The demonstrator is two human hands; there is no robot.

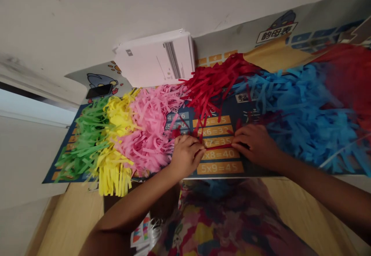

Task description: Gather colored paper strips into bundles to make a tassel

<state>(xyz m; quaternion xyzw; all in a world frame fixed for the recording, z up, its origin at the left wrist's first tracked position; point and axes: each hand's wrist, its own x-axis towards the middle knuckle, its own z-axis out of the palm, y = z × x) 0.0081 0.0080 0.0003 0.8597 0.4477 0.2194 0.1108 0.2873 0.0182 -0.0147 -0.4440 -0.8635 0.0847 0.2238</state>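
Observation:
My left hand (185, 154) and my right hand (255, 144) rest on a dark blue multiplication-table mat (220, 168). Both pinch the ends of one thin red paper strip (218, 146) stretched flat between them, fingers closed on it. Just beyond the strip lies a heap of red paper strips (214, 82). Pink strips (147, 128) lie against my left hand. Blue strips (304, 105) lie right beside my right hand.
Yellow strips (116, 140) and green strips (87, 140) cover the mat's left end. A white stack of paper (156, 58) leans at the wall. More red strips (350, 78) sit far right. A black phone (99, 91) lies at the back left. My patterned clothing (220, 225) is below the table edge.

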